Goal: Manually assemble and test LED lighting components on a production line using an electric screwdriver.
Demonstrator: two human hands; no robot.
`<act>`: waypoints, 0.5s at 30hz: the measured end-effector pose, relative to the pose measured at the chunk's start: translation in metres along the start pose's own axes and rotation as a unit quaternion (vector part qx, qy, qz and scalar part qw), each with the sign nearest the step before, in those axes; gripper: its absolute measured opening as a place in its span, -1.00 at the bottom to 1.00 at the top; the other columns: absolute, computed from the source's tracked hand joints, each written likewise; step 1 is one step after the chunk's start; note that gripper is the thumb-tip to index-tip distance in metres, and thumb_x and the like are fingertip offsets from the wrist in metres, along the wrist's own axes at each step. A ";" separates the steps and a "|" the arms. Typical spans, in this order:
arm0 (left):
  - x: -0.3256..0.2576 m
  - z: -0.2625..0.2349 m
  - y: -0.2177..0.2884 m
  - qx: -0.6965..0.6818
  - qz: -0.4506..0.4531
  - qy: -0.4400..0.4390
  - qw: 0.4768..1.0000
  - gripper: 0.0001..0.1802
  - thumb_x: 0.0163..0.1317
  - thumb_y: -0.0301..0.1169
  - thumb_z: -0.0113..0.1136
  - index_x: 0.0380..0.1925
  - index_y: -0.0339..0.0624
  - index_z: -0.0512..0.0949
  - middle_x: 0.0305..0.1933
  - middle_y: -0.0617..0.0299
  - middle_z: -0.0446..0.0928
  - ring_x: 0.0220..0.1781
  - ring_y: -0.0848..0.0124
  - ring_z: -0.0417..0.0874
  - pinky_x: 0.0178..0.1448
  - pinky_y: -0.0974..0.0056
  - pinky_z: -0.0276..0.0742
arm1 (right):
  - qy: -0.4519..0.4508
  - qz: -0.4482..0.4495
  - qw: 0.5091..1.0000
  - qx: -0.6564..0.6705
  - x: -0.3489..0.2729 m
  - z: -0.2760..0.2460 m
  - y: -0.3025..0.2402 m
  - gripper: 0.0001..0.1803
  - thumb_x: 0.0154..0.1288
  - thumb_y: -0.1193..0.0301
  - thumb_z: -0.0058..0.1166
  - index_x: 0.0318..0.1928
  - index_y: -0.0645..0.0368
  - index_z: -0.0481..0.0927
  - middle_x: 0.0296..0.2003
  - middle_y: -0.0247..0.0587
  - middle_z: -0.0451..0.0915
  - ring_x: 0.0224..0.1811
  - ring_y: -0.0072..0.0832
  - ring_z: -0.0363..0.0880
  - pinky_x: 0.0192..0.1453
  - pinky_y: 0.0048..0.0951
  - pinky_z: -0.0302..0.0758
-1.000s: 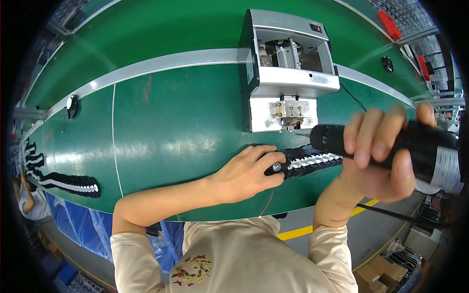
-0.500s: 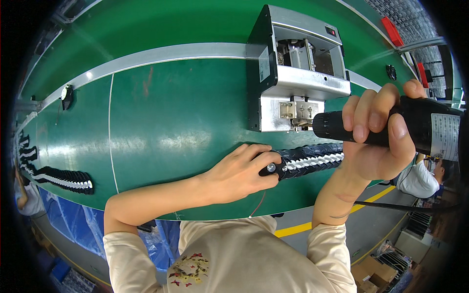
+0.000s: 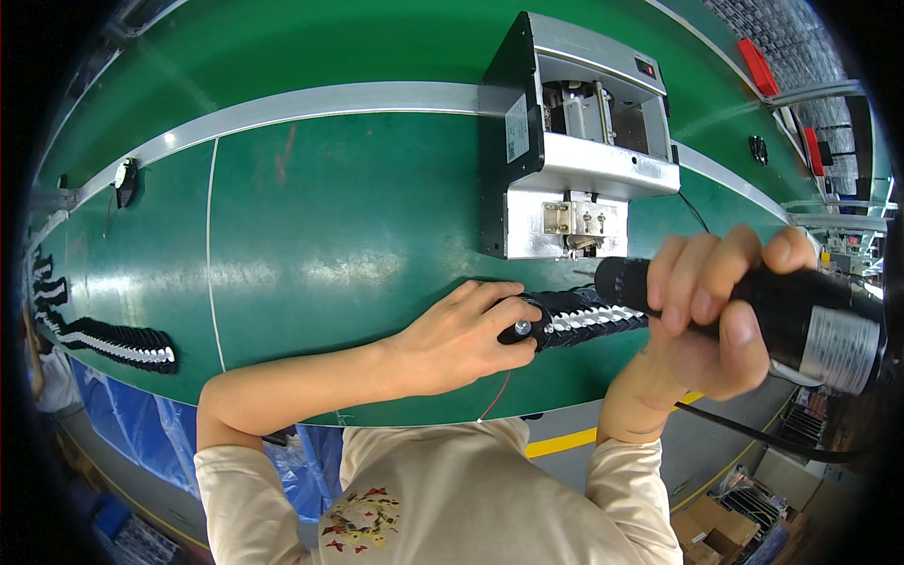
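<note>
My right hand [image 3: 702, 325] is wrapped around a black electric screwdriver [image 3: 786, 311], its nose pointing left above the row of parts. A thin bit shows at the nose, below the metal outlet of the screw feeder [image 3: 586, 166]. My left hand [image 3: 476, 328] rests on the green bench, with thumb and fingers closed around the left end of a row of black parts [image 3: 603, 322]. A pale, toothed strip runs along that row, and a round silver spot shows at the held end. The screwdriver and right hand hide the row's right end.
Another row of black parts [image 3: 118, 344] lies at the bench's far left. A small black-and-white item [image 3: 126, 181] sits near the metal rail [image 3: 377, 97]. Red bins [image 3: 756, 66] stand at the back right. A dark cable hangs from the screwdriver, and a thin red wire is near my left hand.
My right hand has brought the screwdriver down and slightly left, away from the feeder's outlet toward the row of black parts. My left hand stays on the row's end.
</note>
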State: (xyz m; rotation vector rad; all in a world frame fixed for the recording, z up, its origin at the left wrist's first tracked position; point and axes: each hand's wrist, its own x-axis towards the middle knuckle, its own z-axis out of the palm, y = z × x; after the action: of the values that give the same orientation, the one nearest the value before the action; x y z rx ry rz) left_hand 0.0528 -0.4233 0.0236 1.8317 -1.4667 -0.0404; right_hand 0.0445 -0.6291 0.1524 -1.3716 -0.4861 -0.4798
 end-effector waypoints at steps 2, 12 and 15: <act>0.000 0.000 0.000 0.003 -0.005 0.001 1.000 -0.74 0.06 -0.44 0.22 -0.18 -0.04 0.59 0.14 0.08 0.47 0.25 0.02 0.47 0.20 0.04 0.49 | -0.037 -0.009 0.999 0.028 0.000 -0.003 -0.002 -0.50 0.26 0.41 0.06 0.21 0.11 0.32 -0.48 -0.31 0.37 -0.61 -0.53 0.34 -0.42 -0.38 0.36; 0.004 0.001 -0.001 0.006 0.005 0.000 1.000 -0.71 0.07 -0.43 0.31 -0.15 0.01 0.66 0.12 0.12 0.47 0.24 0.04 0.51 0.12 0.05 0.51 | -0.028 -0.009 1.000 0.011 0.015 -0.013 -0.003 -0.54 0.25 0.40 0.02 0.17 0.10 0.34 -0.48 -0.33 0.35 -0.59 -0.54 0.33 -0.38 -0.37 0.35; 0.003 0.002 -0.001 0.003 0.001 0.003 1.000 -0.70 0.06 -0.43 0.31 -0.15 0.01 0.65 0.11 0.12 0.47 0.24 0.04 0.51 0.11 0.06 0.51 | 0.023 -0.004 1.000 -0.009 0.013 -0.002 0.007 -0.54 0.23 0.40 0.05 0.15 0.13 0.36 -0.49 -0.31 0.37 -0.61 -0.52 0.33 -0.42 -0.35 0.35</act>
State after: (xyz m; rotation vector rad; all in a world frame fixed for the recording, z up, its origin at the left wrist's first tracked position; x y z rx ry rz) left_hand 0.0537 -0.4270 0.0234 1.8336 -1.4666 -0.0292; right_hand 0.0597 -0.6311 0.1542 -1.3736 -0.4511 -0.5233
